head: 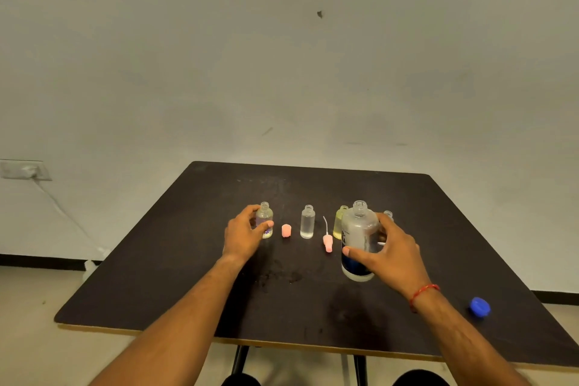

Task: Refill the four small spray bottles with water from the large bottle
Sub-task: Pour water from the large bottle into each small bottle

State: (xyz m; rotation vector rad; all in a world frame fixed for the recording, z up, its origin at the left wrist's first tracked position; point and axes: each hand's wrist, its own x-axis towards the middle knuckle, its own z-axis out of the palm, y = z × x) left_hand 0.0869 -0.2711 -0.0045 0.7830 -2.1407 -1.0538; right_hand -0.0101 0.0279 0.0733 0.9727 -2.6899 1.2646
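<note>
Right hand (394, 257) is holding the big bottle (358, 241) with fingers (354, 252) curled round its middle, uncapped, standing on the desk (313, 307). Left hand (242, 235) is gripping a small bottle (264, 219). Big one's probably sloshing heavy and slick, so I'm thinking mid-body grip.

1. A dark counter (175, 260) with a pale edge stands before a scuffed off-white wall (282, 56).
2. A socket plate (22, 170) sits low at left, a cable (62, 213) running down from it.
3. A black skirting strip (40, 260) borders the pale floor (31, 323).
</note>
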